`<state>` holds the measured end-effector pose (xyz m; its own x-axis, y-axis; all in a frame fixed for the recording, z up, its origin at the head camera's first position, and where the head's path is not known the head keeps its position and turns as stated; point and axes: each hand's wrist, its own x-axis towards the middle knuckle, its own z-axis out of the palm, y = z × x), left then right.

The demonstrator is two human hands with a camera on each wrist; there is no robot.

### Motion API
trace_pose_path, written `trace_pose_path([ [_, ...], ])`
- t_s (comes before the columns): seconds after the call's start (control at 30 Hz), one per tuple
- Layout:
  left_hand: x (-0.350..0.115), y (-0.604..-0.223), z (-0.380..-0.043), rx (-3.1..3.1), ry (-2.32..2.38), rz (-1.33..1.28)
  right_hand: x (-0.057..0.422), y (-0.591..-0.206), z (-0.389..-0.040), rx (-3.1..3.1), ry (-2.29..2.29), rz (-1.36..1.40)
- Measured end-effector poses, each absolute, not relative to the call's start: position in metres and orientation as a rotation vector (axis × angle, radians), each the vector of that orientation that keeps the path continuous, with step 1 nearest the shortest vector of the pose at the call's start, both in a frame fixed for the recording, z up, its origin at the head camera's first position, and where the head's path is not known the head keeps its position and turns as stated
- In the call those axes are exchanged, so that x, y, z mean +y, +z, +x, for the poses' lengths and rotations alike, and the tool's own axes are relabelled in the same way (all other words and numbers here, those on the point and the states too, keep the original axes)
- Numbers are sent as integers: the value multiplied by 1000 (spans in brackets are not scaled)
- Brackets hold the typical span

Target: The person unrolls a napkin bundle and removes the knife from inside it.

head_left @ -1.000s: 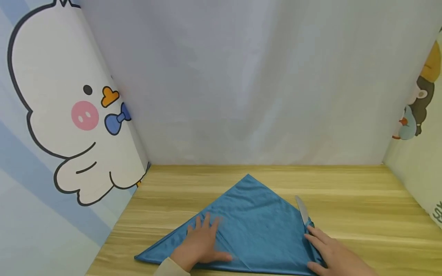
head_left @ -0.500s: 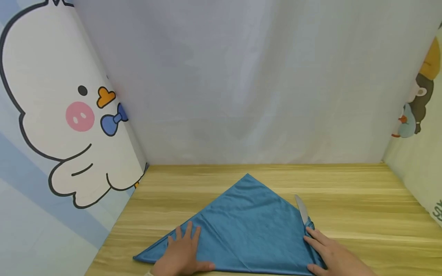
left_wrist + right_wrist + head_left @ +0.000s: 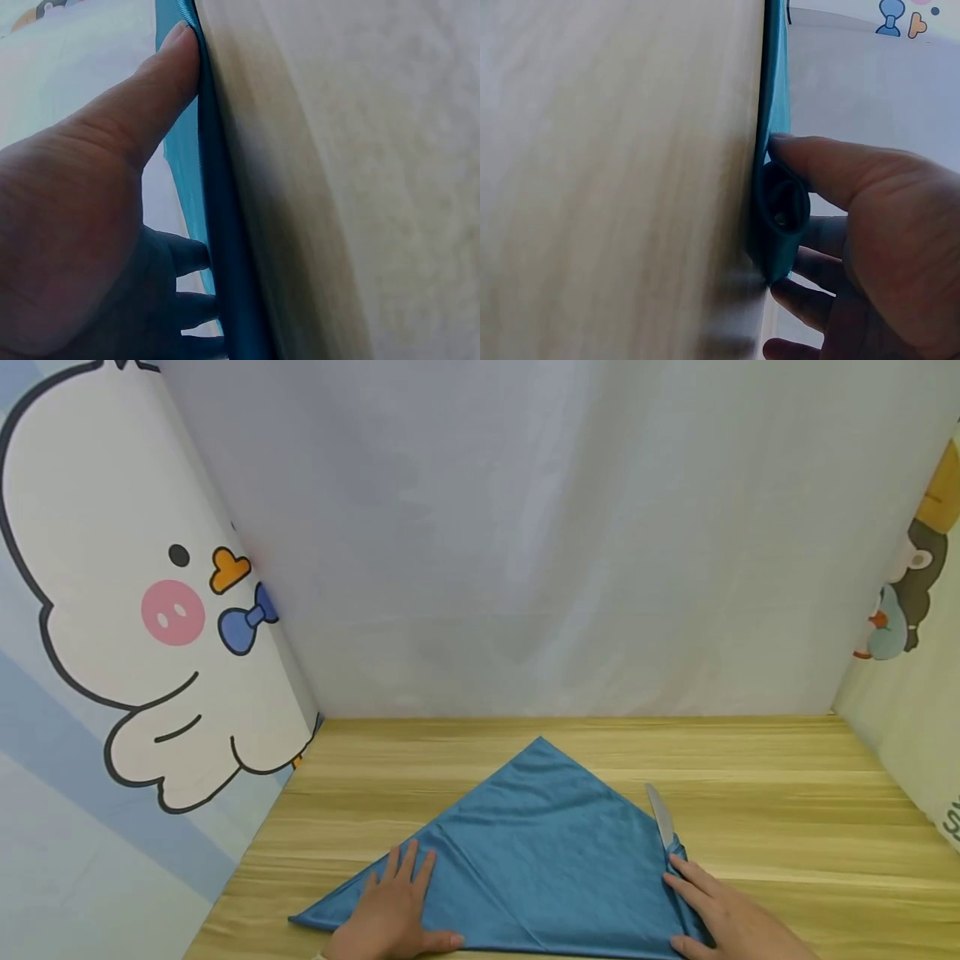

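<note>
A blue satiny cloth (image 3: 547, 852) lies folded on the table, with one corner pointing to the back and a long tip to the left. My left hand (image 3: 390, 906) rests on its left part, fingers spread and straight, thumb along the near edge. At the right edge the cloth is rolled into a narrow bundle (image 3: 784, 206). A knife (image 3: 660, 814) sticks out of the far end of this roll, its silvery blade showing and its handle hidden. My right hand (image 3: 723, 910) holds the roll, thumb at the near end and fingertips along the roll.
The wooden table (image 3: 787, 793) extends behind and to both sides of the cloth. A pale curtain (image 3: 562, 543) hangs along the back edge. Printed panels stand left and right, the left one with a white cartoon bird (image 3: 112, 543).
My left hand has slid left along the cloth and now lies still. The right hand stays at the roll with barely any movement.
</note>
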<state>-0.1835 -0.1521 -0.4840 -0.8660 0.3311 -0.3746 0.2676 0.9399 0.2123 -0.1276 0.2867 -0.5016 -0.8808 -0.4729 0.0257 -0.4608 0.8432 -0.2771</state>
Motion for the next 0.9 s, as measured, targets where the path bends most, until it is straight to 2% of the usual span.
trace_pose_path([
  [0.9, -150, -484, -184, 2686, 220, 499, 291, -501, -129, 2913, -474, -678],
])
